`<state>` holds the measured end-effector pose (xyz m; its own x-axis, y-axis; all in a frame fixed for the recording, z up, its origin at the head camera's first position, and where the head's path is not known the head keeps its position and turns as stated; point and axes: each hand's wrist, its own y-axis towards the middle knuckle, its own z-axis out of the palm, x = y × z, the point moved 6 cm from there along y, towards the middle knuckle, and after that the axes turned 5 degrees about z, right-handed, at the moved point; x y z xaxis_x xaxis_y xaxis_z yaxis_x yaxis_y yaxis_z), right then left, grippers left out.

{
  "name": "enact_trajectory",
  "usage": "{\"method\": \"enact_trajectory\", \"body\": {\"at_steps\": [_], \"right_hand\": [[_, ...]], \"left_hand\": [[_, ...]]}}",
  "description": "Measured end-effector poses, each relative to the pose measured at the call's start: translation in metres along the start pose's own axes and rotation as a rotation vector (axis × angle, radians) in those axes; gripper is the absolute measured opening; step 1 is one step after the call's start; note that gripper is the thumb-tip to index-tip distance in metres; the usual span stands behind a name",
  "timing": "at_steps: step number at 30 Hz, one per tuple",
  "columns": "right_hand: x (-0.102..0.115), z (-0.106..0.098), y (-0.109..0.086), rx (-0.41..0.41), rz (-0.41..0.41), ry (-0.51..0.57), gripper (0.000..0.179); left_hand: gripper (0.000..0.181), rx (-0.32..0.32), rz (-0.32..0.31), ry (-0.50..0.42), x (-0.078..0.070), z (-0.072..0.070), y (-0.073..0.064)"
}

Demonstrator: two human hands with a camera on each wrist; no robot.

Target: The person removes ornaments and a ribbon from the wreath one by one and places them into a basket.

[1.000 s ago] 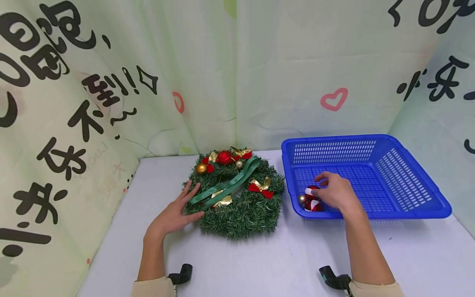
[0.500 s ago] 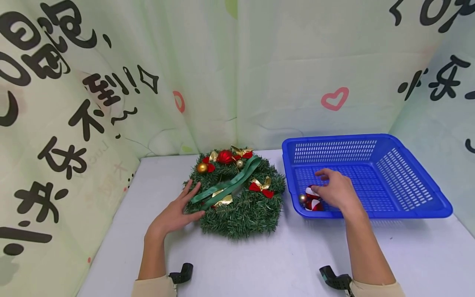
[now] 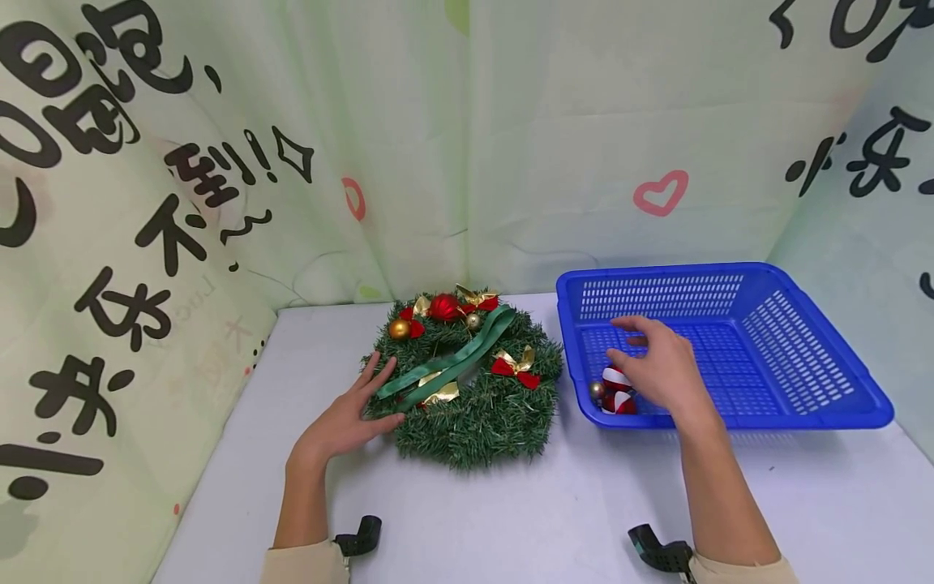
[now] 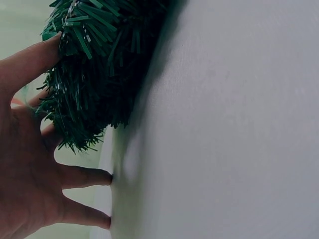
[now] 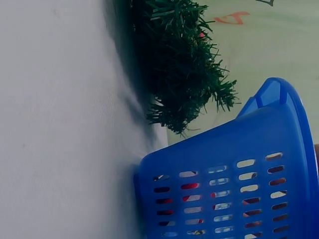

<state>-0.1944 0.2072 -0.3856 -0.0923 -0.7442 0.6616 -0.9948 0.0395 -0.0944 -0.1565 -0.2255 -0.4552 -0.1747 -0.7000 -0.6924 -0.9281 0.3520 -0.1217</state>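
A green Christmas wreath (image 3: pixel 474 442) lies on the table, dressed with red and gold bows, a red ball (image 3: pixel 444 307), a gold ball (image 3: pixel 399 328) and a green ribbon (image 3: pixel 460 361) across its middle. My left hand (image 3: pixel 339 426) spreads its fingers against the wreath's left side; in the left wrist view, two fingertips touch the table. Over the blue basket (image 3: pixel 730 422), my right hand (image 3: pixel 660 369) hovers with thumb and forefinger apart, nothing visible between them. Just beneath it sit red-and-white ornaments (image 3: pixel 620 402) and a small gold ball (image 3: pixel 597 390), in the basket's near left corner.
The white table (image 3: pixel 511 519) backs onto a pale green curtain (image 3: pixel 525 162) with black lettering. In the right wrist view, the basket's slotted wall (image 5: pixel 209 154) hides most of the right hand and stands close to the wreath (image 5: pixel 174 64).
My right hand has risen slightly from the ornaments, and its thumb and forefinger have spread apart. The left hand and the wreath have stayed in place.
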Motion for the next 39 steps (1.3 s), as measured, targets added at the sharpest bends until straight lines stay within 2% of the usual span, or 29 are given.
{"method": "enact_trajectory", "body": {"at_steps": [10,27,34,39], "right_hand": [[0.022,0.000,-0.012,-0.021,-0.070,0.042,0.050],[0.056,0.009,-0.025,-0.064,-0.257,0.141,0.044],[0.069,0.026,-0.023,-0.029,-0.318,0.185,0.043],[0.082,0.035,-0.023,0.013,-0.326,0.199,0.043]], "left_hand": [[0.090,0.009,-0.014,-0.008,0.000,0.000,0.001],[0.090,0.011,-0.021,-0.001,0.002,0.002,0.001],[0.090,0.008,-0.022,0.000,0.003,0.002,0.001],[0.091,0.006,-0.018,0.002,0.001,0.001,0.000]]}}
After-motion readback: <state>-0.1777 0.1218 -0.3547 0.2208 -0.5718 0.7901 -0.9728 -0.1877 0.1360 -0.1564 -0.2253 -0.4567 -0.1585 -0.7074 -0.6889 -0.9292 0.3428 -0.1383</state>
